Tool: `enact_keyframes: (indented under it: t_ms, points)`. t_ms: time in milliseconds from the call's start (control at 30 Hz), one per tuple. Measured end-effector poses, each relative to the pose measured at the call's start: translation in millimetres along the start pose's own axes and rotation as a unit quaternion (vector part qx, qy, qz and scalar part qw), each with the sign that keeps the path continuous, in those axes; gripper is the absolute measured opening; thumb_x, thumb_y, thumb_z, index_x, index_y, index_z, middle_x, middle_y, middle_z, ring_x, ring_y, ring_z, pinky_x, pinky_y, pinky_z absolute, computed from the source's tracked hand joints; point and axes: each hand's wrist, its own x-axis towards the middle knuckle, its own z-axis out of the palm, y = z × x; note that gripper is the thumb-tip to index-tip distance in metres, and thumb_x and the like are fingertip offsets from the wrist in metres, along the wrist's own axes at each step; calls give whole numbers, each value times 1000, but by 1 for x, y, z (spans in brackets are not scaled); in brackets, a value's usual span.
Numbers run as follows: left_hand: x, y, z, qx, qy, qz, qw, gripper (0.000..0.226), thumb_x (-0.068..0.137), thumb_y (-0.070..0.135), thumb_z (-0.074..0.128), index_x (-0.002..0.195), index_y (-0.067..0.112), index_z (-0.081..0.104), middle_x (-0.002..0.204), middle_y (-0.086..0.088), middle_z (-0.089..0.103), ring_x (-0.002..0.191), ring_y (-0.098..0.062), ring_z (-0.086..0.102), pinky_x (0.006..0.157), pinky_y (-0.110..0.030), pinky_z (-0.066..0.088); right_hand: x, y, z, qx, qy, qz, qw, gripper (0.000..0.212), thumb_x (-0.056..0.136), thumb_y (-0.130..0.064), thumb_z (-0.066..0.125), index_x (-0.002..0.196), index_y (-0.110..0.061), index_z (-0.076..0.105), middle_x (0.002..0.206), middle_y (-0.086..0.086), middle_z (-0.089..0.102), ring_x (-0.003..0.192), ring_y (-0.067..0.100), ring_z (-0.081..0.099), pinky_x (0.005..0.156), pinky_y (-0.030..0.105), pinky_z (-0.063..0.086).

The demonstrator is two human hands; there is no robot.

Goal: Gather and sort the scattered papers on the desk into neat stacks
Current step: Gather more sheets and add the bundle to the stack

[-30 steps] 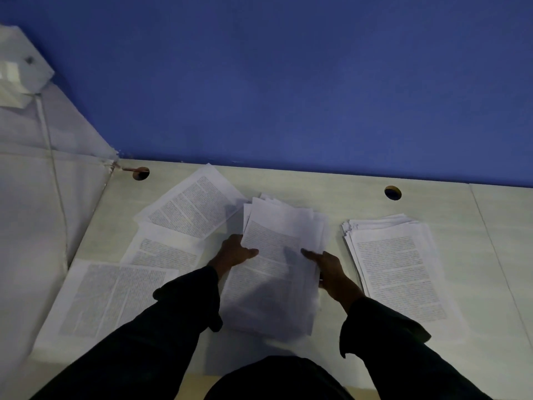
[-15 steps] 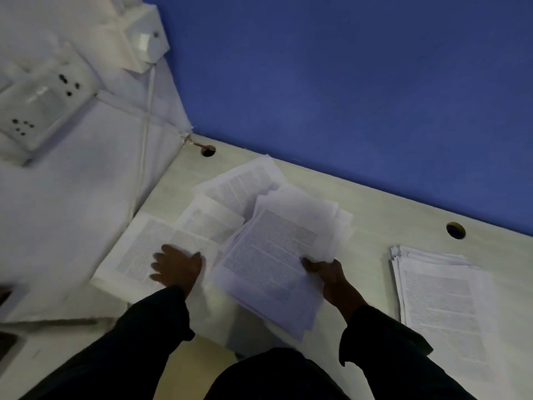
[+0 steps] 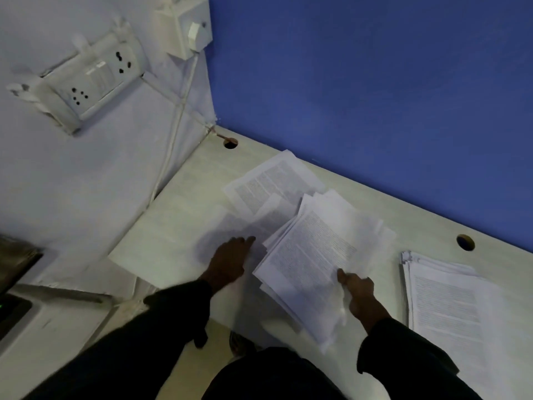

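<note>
My right hand (image 3: 357, 290) grips the near right edge of a loose bundle of printed papers (image 3: 314, 252), which is fanned out and tilted over the middle of the desk. My left hand (image 3: 230, 259) lies flat with fingers extended on a blurred sheet (image 3: 227, 226) to the left of the bundle. Another printed sheet (image 3: 271, 180) lies behind it near the blue wall. A squared stack of papers (image 3: 450, 298) sits at the right of the desk, apart from both hands.
The pale desk (image 3: 161, 243) has two cable holes (image 3: 230, 144), (image 3: 465, 242) along the blue back wall (image 3: 375, 96). A white side wall carries a socket plate (image 3: 86, 82) and a switch box (image 3: 187, 27). A dark device (image 3: 11, 301) sits at far left.
My left hand slid a loose sheet rightwards, toward the bundle. The right hand kept its grip on the bundle. The camera view swung further left.
</note>
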Motion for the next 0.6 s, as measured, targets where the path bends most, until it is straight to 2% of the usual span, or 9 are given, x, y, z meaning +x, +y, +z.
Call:
enact_keyframes:
  t_ms: [67,167,200,267,333,433,467,533,600]
  points:
    - [24,-9,-17,23,-40,18,999,88,83,12,69,158,14,22,156,-18,34,141,-35,37,110,-45,34,-3,7,-9,-29,11,16,999,53,92,-18,75,133,10,54,121,22,63,99,28,57,99,43,50]
    - [61,-12,-29,77,-85,33,993,119,69,34,86,160,16,12,164,-16,16,149,-35,20,121,-54,15,-8,20,-19,-32,19,27,999,49,95,-21,73,130,8,56,122,21,62,104,33,58,99,42,50]
    - [70,-9,-29,75,-100,28,992,127,63,41,90,159,15,11,162,-17,18,148,-36,22,121,-55,16,-11,24,-20,-30,24,32,999,51,93,-20,76,128,10,57,120,21,63,107,34,58,100,41,48]
    - [80,-4,-24,88,-123,15,988,130,52,52,92,154,12,21,153,-16,29,138,-37,32,115,-52,28,-17,31,-21,-1,32,41,999,48,88,-15,80,123,9,57,111,17,62,103,34,56,97,39,46]
    - [85,-3,-19,97,-99,10,990,125,44,61,90,144,13,31,140,-11,41,128,-34,40,104,-49,36,-18,36,-20,18,32,50,998,44,86,-13,82,117,7,58,105,15,63,99,32,57,94,39,46]
    - [90,-8,-15,76,-110,-8,991,109,50,73,82,136,17,44,131,-9,50,123,-31,45,100,-45,35,-15,41,-15,34,24,45,998,56,81,-14,88,121,13,59,108,18,67,99,31,61,92,39,50]
    - [92,-10,-16,50,-117,-18,992,98,56,71,80,132,17,50,129,-9,52,123,-30,46,100,-43,35,-13,41,-14,45,23,45,998,59,80,-13,88,124,13,59,110,19,68,98,31,62,88,38,51]
    - [95,-14,-19,-67,-124,-45,989,68,72,56,80,121,13,62,124,-10,60,119,-29,54,93,-36,40,-3,40,-11,61,18,40,997,64,78,-13,89,126,14,58,113,18,68,96,30,63,79,34,53]
    - [101,-19,-23,-203,-78,-91,972,49,80,38,80,113,5,67,118,-14,67,112,-31,62,80,-31,43,7,37,-8,64,11,30,997,77,71,-19,94,128,14,57,119,20,68,101,32,64,84,37,54]
